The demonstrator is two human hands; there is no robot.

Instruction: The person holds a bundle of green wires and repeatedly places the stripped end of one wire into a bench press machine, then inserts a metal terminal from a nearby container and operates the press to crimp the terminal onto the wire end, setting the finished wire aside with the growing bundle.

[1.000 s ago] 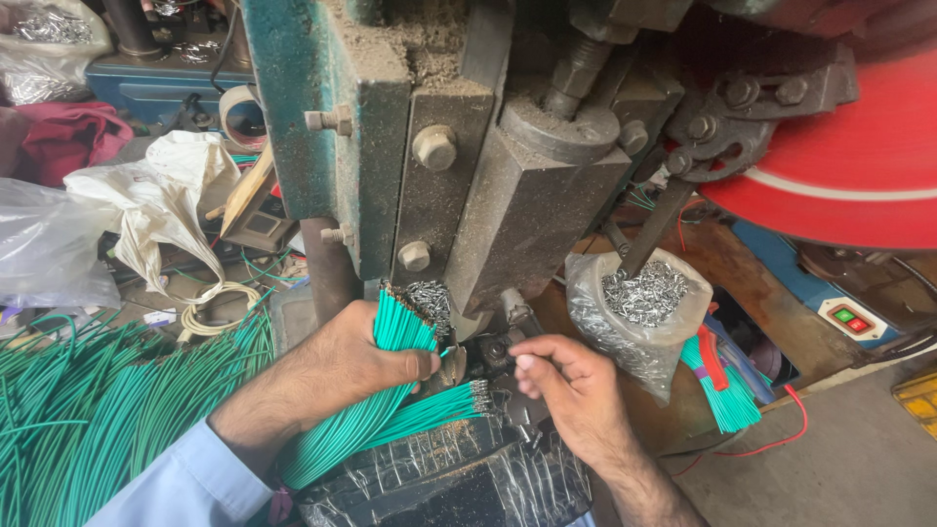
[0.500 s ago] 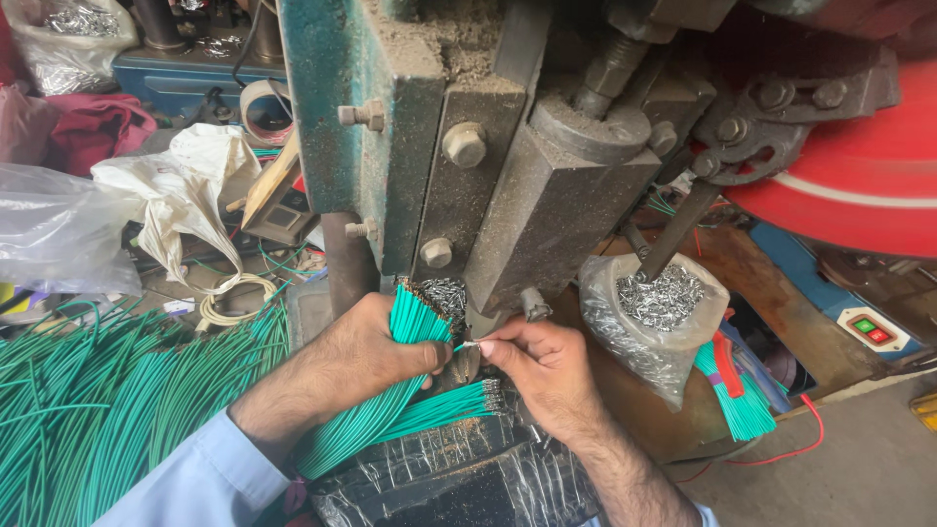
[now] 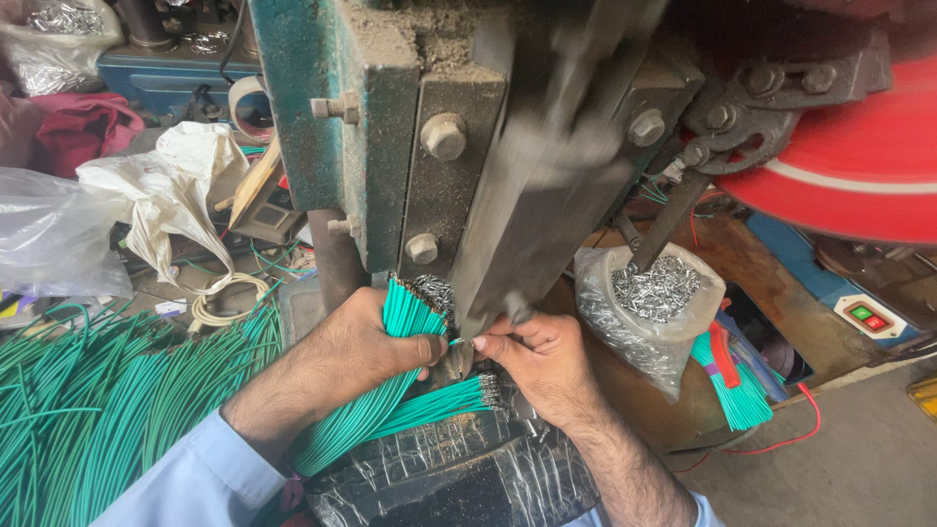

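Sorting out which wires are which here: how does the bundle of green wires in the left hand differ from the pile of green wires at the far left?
The bundle of green wires is gripped tight in the left hand, its ends aligned and pointing up at the press; the pile of green wires lies loose and fanned out, untouched. The bundle is far smaller than the pile. Both are the same thin green insulated wire.

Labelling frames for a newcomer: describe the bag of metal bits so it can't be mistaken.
Start at the big green press in the middle, then look just right of its dark ram, below the red wheel. There sits a clear plastic bag, open at the top and heaped with small shiny silver metal pieces. Unlike the white bag and the clear bag at far left, it lies beside the right hand.
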